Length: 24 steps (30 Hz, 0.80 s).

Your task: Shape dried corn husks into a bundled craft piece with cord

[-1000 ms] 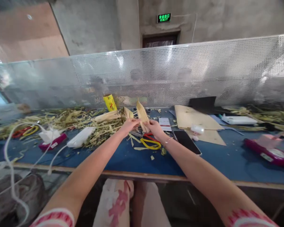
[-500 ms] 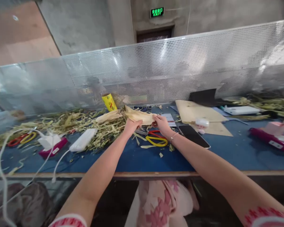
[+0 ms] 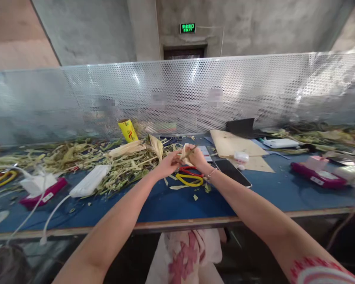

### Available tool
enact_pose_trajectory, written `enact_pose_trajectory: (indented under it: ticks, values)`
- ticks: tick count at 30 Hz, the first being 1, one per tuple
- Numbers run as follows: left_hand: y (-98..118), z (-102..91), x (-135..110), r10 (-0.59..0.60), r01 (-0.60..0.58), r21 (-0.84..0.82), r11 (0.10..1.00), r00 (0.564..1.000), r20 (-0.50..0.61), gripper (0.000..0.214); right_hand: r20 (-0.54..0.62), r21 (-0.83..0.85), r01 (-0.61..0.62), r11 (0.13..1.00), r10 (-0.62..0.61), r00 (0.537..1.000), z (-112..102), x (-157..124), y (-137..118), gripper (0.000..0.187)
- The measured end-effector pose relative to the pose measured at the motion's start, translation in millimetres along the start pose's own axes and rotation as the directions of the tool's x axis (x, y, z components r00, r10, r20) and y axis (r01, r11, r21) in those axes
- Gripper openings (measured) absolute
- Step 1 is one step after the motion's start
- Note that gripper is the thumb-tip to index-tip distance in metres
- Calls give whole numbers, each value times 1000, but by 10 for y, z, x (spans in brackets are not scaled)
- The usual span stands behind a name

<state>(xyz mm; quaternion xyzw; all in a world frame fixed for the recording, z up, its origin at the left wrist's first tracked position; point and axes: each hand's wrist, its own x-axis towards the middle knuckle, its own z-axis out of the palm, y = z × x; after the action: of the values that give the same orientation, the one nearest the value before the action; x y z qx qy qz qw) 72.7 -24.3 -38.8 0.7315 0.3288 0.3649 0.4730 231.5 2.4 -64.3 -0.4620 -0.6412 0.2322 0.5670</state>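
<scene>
My left hand is closed, its fingertips pinching one side of a pale dried corn husk. The other side of that husk is gripped by my right hand, and the two hands nearly meet. The husk looks bunched or folded, partly hidden by the fingers. Just below the hands, red and yellow looped handles, apparently of scissors, lie on the blue table. A larger husk leaf stands up out of the heap of shredded husk left of my hands.
A black phone lies right of my right wrist, near brown paper sheets. On the left are a white power strip and a magenta box. A yellow tube leans near the perforated metal screen.
The husk was stretched flat between my hands; now it is bunched up and my hands are closer together. The larger leaf stands apart on the heap. The view has shifted.
</scene>
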Motion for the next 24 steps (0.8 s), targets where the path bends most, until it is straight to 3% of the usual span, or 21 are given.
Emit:
enact_pose_trajectory:
  ticks: [3, 6, 10, 13, 19, 24]
  values:
    - [53, -31, 16, -184, 142, -307, 941, 976, -113, 34, 44, -197, 109, 974, -102, 994, -130, -44, -67, 30]
    - [93, -4, -7, -313, 275, -350, 895, 948, -54, 33, 166, -344, 245, 906, -198, 966, -171, -140, -163, 24]
    - [37, 80, -17, -159, 158, -24, 987, 986, -51, 24, 214, -385, 303, 872, -235, 948, -112, -219, -226, 23]
    - [-14, 69, 7, -79, 98, 187, 978, 991, -106, 16, 202, -385, 324, 864, -264, 943, -76, -210, -198, 24]
    - [22, -39, 62, 40, 48, 588, 808, 990, -136, 20, 161, -403, 355, 844, -316, 935, -72, -207, -132, 24]
    - [-21, -94, 73, 14, 98, 754, 650, 990, -141, 19, 353, -519, 494, 697, -352, 867, -5, -307, -196, 25]
